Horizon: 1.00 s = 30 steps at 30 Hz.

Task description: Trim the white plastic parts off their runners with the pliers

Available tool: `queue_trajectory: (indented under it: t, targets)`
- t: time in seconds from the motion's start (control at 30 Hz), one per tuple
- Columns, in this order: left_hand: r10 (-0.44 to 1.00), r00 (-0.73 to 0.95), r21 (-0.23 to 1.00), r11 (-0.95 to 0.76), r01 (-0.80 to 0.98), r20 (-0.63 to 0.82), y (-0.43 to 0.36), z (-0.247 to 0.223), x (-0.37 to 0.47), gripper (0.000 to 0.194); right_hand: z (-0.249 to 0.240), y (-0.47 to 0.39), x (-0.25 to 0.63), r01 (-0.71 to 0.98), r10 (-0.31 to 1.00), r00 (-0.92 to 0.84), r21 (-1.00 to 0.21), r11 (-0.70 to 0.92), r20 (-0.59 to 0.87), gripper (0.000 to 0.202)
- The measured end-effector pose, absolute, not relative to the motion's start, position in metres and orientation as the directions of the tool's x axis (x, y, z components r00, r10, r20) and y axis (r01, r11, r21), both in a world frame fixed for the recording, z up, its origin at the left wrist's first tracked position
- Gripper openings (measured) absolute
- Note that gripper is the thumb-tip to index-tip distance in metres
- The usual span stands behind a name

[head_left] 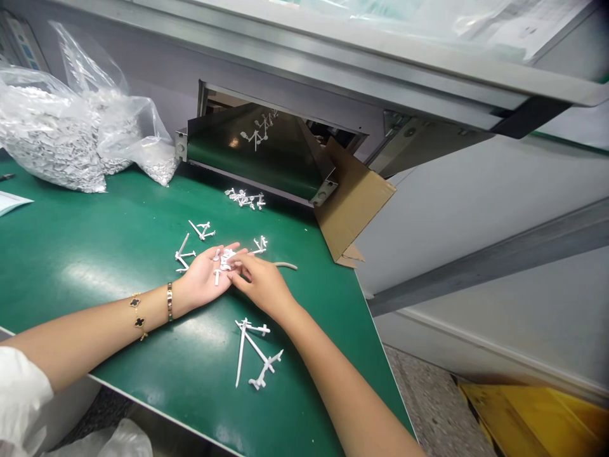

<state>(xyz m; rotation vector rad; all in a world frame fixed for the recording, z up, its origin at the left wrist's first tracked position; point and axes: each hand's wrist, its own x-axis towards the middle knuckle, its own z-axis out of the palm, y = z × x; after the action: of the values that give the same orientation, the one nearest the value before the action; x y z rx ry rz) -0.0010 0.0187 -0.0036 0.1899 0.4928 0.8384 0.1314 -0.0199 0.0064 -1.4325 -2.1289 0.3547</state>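
No legible text, label, brand or number is showing anywhere in view. Printed sheets under plastic (518,25) at the top right are carrying marks too blurred to read. A panel (19,41) at the far left edge is showing only indistinct blue patches.

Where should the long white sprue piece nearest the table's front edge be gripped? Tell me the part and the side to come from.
Judging from its pose, grip the long white sprue piece at the bare middle of its straight runner, from above, fingers either side of the rod. It lies flat on the green table, with small branched parts at both ends. The right hand is nearest; the left hand lies palm up, cradling small white parts.
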Motion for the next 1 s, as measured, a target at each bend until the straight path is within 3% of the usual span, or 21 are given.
queue_trajectory:
  t: [0.13, 0.23, 0.33, 0.43, 0.53, 0.67, 0.77, 0.83, 0.93, 1.0]
  targets:
    - [0.716, 0.620, 0.323, 0.698, -0.639, -0.321, 0.015, -0.002, -0.001, 0.028, 0.003, -0.019, 0.133, 0.796, 0.910, -0.229, -0.471, 0.379, 0.345, 0.013]
    - [0.708, 0.639, 0.288, 0.707, -0.646, -0.302, 0.015, -0.003, 0.000, 0.027, 0.005, -0.017, 0.134, 0.696, 0.921, -0.149, -0.624, 0.356, 0.360, 0.012]
    - [0.712, 0.631, 0.269, 0.701, -0.660, -0.308, 0.015, -0.002, 0.000, 0.027, 0.009, -0.016, 0.133, 0.448, 0.971, -0.013, -0.866, 0.220, 0.240, 0.012]
    - [0.719, 0.600, 0.261, 0.690, -0.675, -0.350, 0.014, -0.001, -0.001, 0.029, 0.012, -0.015, 0.134, -0.028, 0.998, 0.060, -0.999, 0.023, 0.021, 0.009]
    - [0.731, 0.558, 0.265, 0.671, -0.693, -0.393, 0.014, -0.002, -0.002, 0.030, 0.015, -0.014, 0.139, -0.448, 0.989, -0.063, -0.882, -0.149, -0.135, 0.012]
    - [0.766, 0.505, 0.277, 0.625, -0.730, -0.398, 0.017, -0.006, -0.002, 0.032, 0.016, -0.012, 0.145, -0.625, 0.965, -0.199, -0.736, -0.260, -0.173, 0.015]
    - [0.776, 0.491, 0.266, 0.608, -0.748, -0.396, 0.019, -0.006, -0.002, 0.034, 0.015, -0.011, 0.144, -0.625, 0.964, -0.175, -0.734, -0.265, -0.199, 0.019]
    - [0.774, 0.495, 0.253, 0.610, -0.751, -0.395, 0.018, -0.005, -0.003, 0.034, 0.013, -0.011, 0.141, -0.543, 0.976, -0.108, -0.812, -0.215, -0.187, 0.018]
    - [0.762, 0.519, 0.246, 0.628, -0.738, -0.388, 0.019, -0.005, -0.003, 0.032, 0.010, -0.012, 0.137, -0.176, 0.999, 0.019, -0.983, -0.046, -0.050, 0.007]
    - [0.756, 0.540, 0.265, 0.643, -0.718, -0.369, 0.020, -0.006, -0.003, 0.031, 0.009, -0.013, 0.136, 0.203, 0.992, 0.035, -0.973, 0.114, 0.124, 0.016]
